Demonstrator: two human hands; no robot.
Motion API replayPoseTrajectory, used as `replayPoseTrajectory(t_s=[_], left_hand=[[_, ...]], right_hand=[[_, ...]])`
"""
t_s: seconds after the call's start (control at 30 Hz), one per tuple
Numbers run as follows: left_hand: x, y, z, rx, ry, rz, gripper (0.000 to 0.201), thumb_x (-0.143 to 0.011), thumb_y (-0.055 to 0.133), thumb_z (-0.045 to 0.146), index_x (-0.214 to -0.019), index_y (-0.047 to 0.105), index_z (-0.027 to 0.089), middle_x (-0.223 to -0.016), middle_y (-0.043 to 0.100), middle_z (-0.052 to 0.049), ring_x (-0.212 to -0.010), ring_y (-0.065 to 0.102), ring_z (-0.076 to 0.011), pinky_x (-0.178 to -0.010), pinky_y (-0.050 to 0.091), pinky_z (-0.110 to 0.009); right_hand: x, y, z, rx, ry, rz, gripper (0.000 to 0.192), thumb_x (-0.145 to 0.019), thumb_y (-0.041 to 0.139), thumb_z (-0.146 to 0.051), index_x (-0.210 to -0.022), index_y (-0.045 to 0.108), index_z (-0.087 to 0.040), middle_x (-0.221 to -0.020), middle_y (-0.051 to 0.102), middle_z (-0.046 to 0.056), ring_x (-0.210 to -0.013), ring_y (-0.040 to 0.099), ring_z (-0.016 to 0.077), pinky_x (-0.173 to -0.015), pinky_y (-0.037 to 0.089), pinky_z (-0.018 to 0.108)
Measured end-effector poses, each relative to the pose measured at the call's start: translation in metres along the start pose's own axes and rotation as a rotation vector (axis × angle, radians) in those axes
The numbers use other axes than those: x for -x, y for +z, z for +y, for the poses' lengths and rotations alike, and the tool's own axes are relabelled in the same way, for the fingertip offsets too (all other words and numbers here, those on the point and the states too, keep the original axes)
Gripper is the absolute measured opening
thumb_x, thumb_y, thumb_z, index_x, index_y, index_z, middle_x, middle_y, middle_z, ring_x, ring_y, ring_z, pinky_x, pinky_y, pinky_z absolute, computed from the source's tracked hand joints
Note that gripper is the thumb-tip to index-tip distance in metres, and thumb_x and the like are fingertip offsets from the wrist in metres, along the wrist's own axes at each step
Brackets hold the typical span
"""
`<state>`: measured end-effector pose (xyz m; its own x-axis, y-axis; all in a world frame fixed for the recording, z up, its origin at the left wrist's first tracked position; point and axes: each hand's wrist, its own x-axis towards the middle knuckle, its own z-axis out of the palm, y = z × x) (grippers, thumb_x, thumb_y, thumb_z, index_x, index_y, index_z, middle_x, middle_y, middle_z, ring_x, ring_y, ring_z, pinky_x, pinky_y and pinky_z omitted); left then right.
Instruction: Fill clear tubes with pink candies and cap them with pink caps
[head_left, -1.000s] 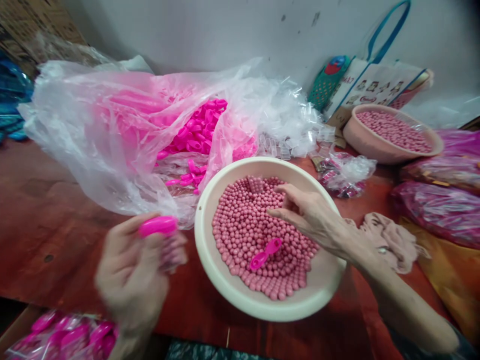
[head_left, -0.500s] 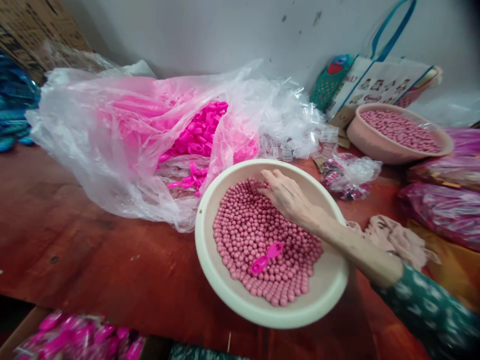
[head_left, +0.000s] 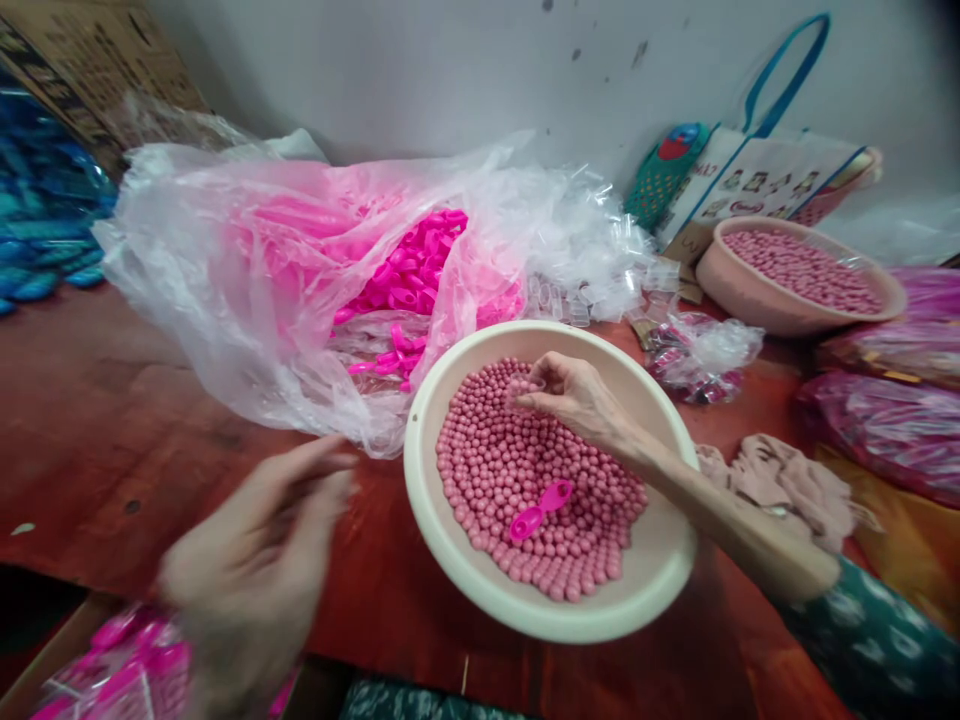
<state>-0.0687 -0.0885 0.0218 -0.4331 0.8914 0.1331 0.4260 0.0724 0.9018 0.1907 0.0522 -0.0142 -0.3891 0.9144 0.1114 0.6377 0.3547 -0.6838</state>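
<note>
My right hand is over the far side of a cream basin, pinching a small clear plastic cup with pink beads in it. Below it, round dusty-pink beads fill the bottom of the basin. A bright pink plastic piece, narrow in the middle with an oval at each end, lies on the beads. My left hand, blurred by motion, hovers left of the basin above the red table. Its fingers stretch forward with the thumb apart, and I see nothing in them.
Behind the basin, a plastic bag spills pink plastic pieces, beside clear plastic cups. Another bead basin and pink packets stand right. A cloth lies nearer. A box of pink packed pieces is at lower left.
My left hand has come up into view from the lower left. My right hand has lifted from the beads, now showing a clear cup with beads between its fingers. The view has shifted slightly.
</note>
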Motion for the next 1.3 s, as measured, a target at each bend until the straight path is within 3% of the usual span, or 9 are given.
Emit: replayPoseTrajectory(t_s=[0.17, 0.27, 0.37, 0.47, 0.63, 0.73, 0.83, 1.03, 1.3], left_hand=[[-0.011, 0.084, 0.028, 0.205, -0.015, -0.634, 0.043, -0.082, 0.062, 0.031, -0.123, 0.055, 0.024, -0.109, 0.064, -0.005, -0.096, 0.062, -0.0197, -0.085, 0.051, -0.031], [-0.011, 0.103, 0.029, 0.307, -0.036, -0.758, 0.037, -0.085, 0.057, 0.03, -0.121, 0.055, 0.021, -0.114, 0.062, -0.006, -0.107, 0.057, -0.0201, -0.095, 0.044, -0.032], [-0.009, 0.107, 0.025, 0.422, -0.177, -0.775, 0.029, -0.086, 0.055, 0.029, -0.112, 0.057, 0.017, -0.106, 0.063, -0.006, -0.1, 0.059, -0.0196, -0.09, 0.047, -0.032], [-0.007, 0.105, 0.021, 0.456, -0.297, -0.708, 0.028, -0.082, 0.06, 0.03, -0.106, 0.056, 0.016, -0.095, 0.062, -0.004, -0.09, 0.06, -0.018, -0.082, 0.048, -0.03], [-0.006, 0.104, 0.018, 0.454, -0.308, -0.632, 0.03, -0.08, 0.062, 0.026, -0.107, 0.054, 0.018, -0.095, 0.06, -0.004, -0.094, 0.059, -0.0188, -0.085, 0.046, -0.031], [-0.006, 0.105, 0.014, 0.459, -0.303, -0.605, 0.033, -0.079, 0.063, 0.026, -0.109, 0.051, 0.02, -0.095, 0.06, -0.004, -0.093, 0.059, -0.0185, -0.084, 0.046, -0.032], [-0.006, 0.105, 0.013, 0.466, -0.295, -0.648, 0.022, -0.08, 0.062, 0.025, -0.1, 0.054, 0.019, -0.086, 0.06, -0.001, -0.086, 0.059, -0.0158, -0.08, 0.046, -0.028], [-0.008, 0.104, 0.021, 0.524, -0.303, -0.704, 0.01, -0.079, 0.063, 0.02, -0.088, 0.061, 0.016, -0.082, 0.062, 0.0, -0.08, 0.057, -0.0119, -0.076, 0.043, -0.022], [-0.009, 0.104, 0.021, 0.493, -0.273, -0.776, 0.009, -0.08, 0.063, 0.022, -0.086, 0.062, 0.016, -0.083, 0.063, -0.001, -0.082, 0.056, -0.0139, -0.077, 0.042, -0.023]], right_hand=[[0.028, -0.004, -0.027, -0.475, -0.006, -0.138, 0.013, -0.083, 0.058, -0.027, -0.084, 0.053, -0.016, -0.082, 0.064, 0.002, -0.078, 0.062, 0.0146, -0.067, 0.049, 0.028], [0.038, -0.001, -0.034, -0.524, -0.028, -0.162, 0.011, -0.082, 0.059, -0.024, -0.079, 0.053, -0.016, -0.078, 0.061, 0.0, -0.072, 0.059, 0.0127, -0.065, 0.047, 0.026], [0.049, 0.0, -0.028, -0.419, -0.047, -0.165, 0.007, -0.083, 0.058, -0.023, -0.086, 0.054, -0.017, -0.078, 0.06, 0.0, -0.069, 0.057, 0.0124, -0.06, 0.045, 0.025], [0.07, -0.001, -0.019, -0.1, -0.036, -0.127, 0.013, -0.085, 0.057, -0.027, -0.094, 0.054, -0.02, -0.076, 0.06, 0.0, -0.066, 0.056, 0.015, -0.059, 0.044, 0.027], [0.109, 0.009, -0.019, 0.272, -0.215, -0.16, 0.01, -0.09, 0.048, -0.026, -0.089, 0.056, -0.021, -0.078, 0.06, 0.004, -0.069, 0.057, 0.0174, -0.062, 0.042, 0.028], [0.105, 0.021, -0.016, 0.338, -0.173, -0.129, 0.014, -0.09, 0.045, -0.023, -0.082, 0.057, -0.02, -0.073, 0.06, 0.004, -0.063, 0.056, 0.0168, -0.057, 0.039, 0.027], [0.087, 0.025, -0.003, 0.362, -0.083, -0.094, 0.018, -0.091, 0.041, -0.023, -0.083, 0.057, -0.02, -0.064, 0.058, 0.001, -0.056, 0.054, 0.0155, -0.054, 0.037, 0.026], [0.075, 0.006, 0.009, 0.256, -0.077, -0.016, 0.031, -0.089, 0.044, -0.025, -0.118, 0.048, -0.02, -0.077, 0.063, 0.005, -0.064, 0.059, 0.0196, -0.056, 0.044, 0.029], [0.06, -0.014, -0.022, -0.119, 0.02, -0.117, 0.017, -0.09, 0.05, -0.031, -0.1, 0.059, -0.02, -0.083, 0.066, 0.002, -0.074, 0.062, 0.0167, -0.065, 0.047, 0.028]])
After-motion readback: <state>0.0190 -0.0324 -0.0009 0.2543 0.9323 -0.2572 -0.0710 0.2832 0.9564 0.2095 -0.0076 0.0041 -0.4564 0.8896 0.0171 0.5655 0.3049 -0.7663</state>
